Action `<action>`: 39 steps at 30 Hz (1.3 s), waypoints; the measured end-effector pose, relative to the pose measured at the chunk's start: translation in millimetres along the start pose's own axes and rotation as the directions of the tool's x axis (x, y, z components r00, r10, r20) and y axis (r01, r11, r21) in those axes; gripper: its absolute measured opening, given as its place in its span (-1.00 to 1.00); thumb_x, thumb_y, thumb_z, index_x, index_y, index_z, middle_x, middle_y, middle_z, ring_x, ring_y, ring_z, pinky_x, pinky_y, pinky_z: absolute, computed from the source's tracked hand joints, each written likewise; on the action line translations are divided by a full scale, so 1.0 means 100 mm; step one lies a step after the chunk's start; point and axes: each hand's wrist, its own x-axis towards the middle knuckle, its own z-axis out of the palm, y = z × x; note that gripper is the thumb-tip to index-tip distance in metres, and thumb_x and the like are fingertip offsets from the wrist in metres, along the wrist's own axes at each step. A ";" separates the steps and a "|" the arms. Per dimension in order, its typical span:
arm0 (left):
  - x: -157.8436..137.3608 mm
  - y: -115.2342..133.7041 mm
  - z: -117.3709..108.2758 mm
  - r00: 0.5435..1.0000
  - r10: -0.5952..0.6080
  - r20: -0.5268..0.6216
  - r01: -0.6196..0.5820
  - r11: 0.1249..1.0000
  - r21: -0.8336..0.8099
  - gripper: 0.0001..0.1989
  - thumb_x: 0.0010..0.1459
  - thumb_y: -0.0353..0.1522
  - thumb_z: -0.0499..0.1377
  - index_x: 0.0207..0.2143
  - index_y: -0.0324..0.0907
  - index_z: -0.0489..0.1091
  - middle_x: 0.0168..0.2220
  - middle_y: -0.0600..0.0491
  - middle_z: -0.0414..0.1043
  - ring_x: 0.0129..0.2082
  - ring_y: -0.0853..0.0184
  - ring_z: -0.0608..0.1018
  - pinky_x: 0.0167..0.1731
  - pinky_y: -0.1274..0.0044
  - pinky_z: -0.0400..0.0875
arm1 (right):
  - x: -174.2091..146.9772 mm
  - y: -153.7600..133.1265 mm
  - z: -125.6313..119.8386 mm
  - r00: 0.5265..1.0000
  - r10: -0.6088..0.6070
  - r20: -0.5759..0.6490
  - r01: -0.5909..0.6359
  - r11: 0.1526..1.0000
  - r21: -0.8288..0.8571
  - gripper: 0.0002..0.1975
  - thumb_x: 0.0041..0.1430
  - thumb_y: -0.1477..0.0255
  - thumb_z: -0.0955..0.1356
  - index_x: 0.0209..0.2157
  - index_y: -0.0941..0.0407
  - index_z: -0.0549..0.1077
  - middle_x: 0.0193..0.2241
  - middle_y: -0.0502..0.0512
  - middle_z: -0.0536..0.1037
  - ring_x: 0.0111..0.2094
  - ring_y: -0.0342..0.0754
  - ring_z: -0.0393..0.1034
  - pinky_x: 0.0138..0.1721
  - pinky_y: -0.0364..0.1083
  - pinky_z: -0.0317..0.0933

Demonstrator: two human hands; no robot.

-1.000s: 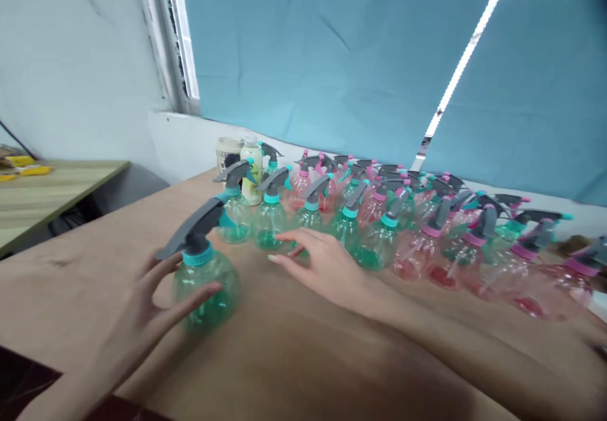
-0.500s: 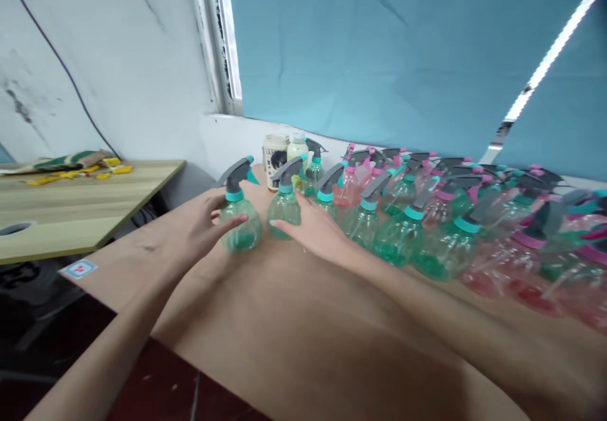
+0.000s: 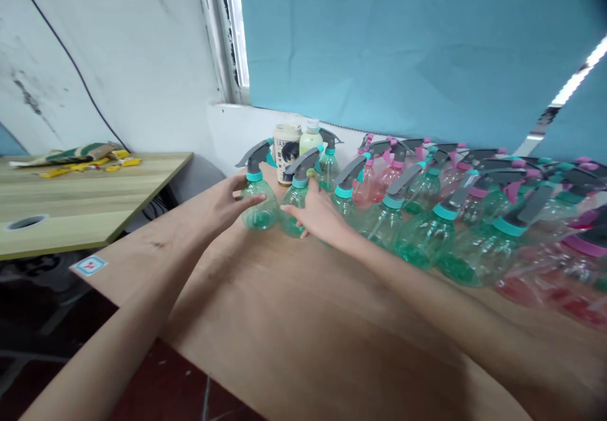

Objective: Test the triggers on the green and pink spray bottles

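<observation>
My left hand (image 3: 227, 205) is wrapped round the leftmost green spray bottle (image 3: 262, 215), thumb across its front and fingers behind its left side. This bottle stands upright on the brown tabletop, with a grey trigger head and teal collar. Just right of it is a second green spray bottle (image 3: 290, 217) of the same kind. My right hand (image 3: 323, 214) grips that one from its right side, the thumb at its front and some fingertips showing low beside it. A little green liquid lies in the bottom of the left bottle.
Several green spray bottles (image 3: 424, 234) and pink spray bottles (image 3: 391, 173) crowd the table's back and right. A printed cup (image 3: 283, 152) and a pale bottle (image 3: 311, 138) stand behind. At left is a separate wooden desk (image 3: 156, 171) with yellow items (image 3: 78, 167). A sticker (image 3: 90, 265) marks the brown table's corner (image 3: 76, 275).
The view has swung slightly, so everything sits further right. My right hand has closed in on the second bottle, its fingers now curled beside it. The leftmost bottle appears slightly nearer the second one.
</observation>
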 end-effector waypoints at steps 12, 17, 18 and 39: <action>-0.01 0.04 0.04 0.998 0.051 0.032 -0.052 0.998 0.028 -0.52 0.11 -0.16 0.22 0.05 -0.17 0.36 0.08 -0.08 0.45 0.11 0.12 0.44 0.06 0.32 0.39 | 0.08 0.03 0.02 0.999 -0.045 -0.007 0.045 0.995 -0.092 -0.34 0.20 0.41 0.39 0.24 0.32 0.09 0.09 0.54 0.29 -0.22 0.09 0.52 -0.34 -0.01 0.44; -0.04 0.02 0.06 0.999 0.035 -0.041 -0.031 0.996 0.086 -0.45 0.10 -0.10 0.20 0.09 -0.15 0.35 0.19 -0.08 0.33 0.19 0.07 0.35 0.06 0.33 0.41 | -0.13 -0.04 -0.05 0.994 -0.104 0.021 0.106 0.983 -0.152 -0.33 0.17 0.39 0.40 0.23 0.31 0.13 0.04 0.50 0.38 -0.16 0.16 0.50 -0.20 0.05 0.40; -0.05 0.02 0.05 0.998 0.017 -0.068 -0.010 0.995 0.102 -0.42 0.09 -0.08 0.21 0.11 -0.16 0.34 0.22 -0.10 0.29 0.21 0.04 0.33 0.06 0.31 0.41 | -0.22 -0.06 -0.08 0.992 -0.120 0.032 0.124 0.978 -0.167 -0.32 0.16 0.37 0.42 0.23 0.29 0.14 0.04 0.46 0.40 -0.13 0.18 0.49 -0.18 0.07 0.39; -1.28 1.27 0.77 0.933 0.282 0.221 -0.306 0.949 0.081 -0.51 0.21 0.03 0.02 0.08 0.00 0.29 0.08 -0.05 0.37 0.09 0.01 0.41 0.12 0.13 0.25 | -1.96 0.56 -1.05 0.945 -0.318 0.071 0.326 0.926 -0.191 -0.52 0.06 0.28 0.42 0.00 0.14 0.32 -0.02 0.28 0.44 0.04 0.20 0.33 0.01 0.20 0.26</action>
